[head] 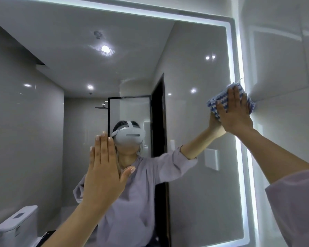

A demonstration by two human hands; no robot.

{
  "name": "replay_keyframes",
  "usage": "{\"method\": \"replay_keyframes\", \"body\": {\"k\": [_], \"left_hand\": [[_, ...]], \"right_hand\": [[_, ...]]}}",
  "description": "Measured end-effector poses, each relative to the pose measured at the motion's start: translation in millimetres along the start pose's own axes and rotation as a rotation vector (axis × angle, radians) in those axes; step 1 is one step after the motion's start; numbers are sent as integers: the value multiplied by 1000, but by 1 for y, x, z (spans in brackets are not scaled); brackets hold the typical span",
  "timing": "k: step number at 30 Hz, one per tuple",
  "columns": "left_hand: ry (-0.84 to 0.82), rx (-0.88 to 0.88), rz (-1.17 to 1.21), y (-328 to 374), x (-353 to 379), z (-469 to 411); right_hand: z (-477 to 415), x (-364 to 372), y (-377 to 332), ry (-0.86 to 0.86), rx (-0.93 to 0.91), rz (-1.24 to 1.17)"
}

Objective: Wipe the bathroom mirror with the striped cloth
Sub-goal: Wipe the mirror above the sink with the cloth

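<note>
Blue-striped cloth [218,100], seemingly tilted up-right, pressed against the mirror [194,68] by flat-fingered right hand [235,113].

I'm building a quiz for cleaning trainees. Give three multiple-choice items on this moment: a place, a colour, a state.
1. Where on the mirror is the cloth? A left edge; B centre; C right edge.
2. The cloth's stripes are: A red and black; B blue and white; C green and yellow.
3. The left hand is: A gripping a bottle; B flat, holding nothing; C fist.
Answers: 1 C, the right hand presses it at the mirror's right edge; 2 B, those bands show around the hand; 3 B, stretched flat, nothing held.
</note>
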State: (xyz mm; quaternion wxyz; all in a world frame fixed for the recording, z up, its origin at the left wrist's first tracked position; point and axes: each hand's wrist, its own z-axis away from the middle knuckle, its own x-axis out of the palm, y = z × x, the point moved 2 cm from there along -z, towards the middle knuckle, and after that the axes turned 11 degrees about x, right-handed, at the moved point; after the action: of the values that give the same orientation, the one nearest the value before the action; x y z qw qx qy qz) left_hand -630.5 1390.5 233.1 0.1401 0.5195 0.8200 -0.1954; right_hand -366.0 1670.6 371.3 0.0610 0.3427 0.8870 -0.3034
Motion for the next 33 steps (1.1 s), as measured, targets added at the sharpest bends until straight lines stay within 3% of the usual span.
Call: {"method": "replay_keyframes", "body": {"k": [9,16,21,27,33], "left_hand": [[-3,-13,-22,2,-3,-1],[8,-26,-17,5,-6,-1],[-1,-36,-8,8,-9,-1],[12,-51,-8,6,-8,-2],[22,-46,-2,4,-7,-3]], "right_hand": [[12,14,-14,23,111,18],[62,35,-90,106,-186,77],[99,45,-180,43,-500,58],[112,41,-256,20,-657,62],[104,40,-264,15,-707,82]]}}
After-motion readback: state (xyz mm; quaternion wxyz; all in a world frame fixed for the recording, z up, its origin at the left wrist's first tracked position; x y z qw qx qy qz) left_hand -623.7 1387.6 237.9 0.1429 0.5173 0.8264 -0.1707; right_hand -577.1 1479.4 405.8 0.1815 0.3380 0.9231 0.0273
